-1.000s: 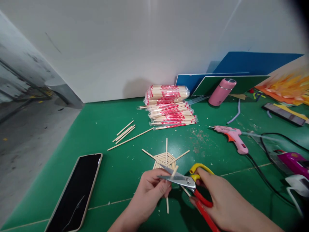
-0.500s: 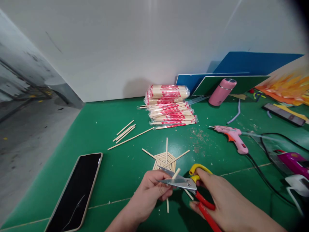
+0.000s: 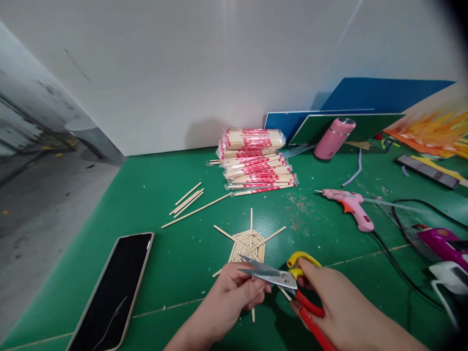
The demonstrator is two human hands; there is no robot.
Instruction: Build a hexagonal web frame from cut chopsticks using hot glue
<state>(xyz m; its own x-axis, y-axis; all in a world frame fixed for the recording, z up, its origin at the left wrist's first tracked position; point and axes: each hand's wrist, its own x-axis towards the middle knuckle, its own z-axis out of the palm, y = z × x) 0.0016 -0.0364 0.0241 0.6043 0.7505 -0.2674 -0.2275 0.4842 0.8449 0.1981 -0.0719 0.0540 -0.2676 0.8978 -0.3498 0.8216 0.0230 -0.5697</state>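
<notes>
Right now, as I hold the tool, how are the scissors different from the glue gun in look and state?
The scissors are gripped in the right hand, while the glue gun lies on the green table. The scissors have metal blades and red and yellow handles; the glue gun is pink with an orange trigger. The scissors are nearer the camera than the glue gun. Both are hand tools.

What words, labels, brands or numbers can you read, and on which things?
None can be read.
Wrapped chopsticks: red print, too small and blurred.
Pink bottle: small mark near its base, too small.
Scissors: no lettering seen.
</notes>
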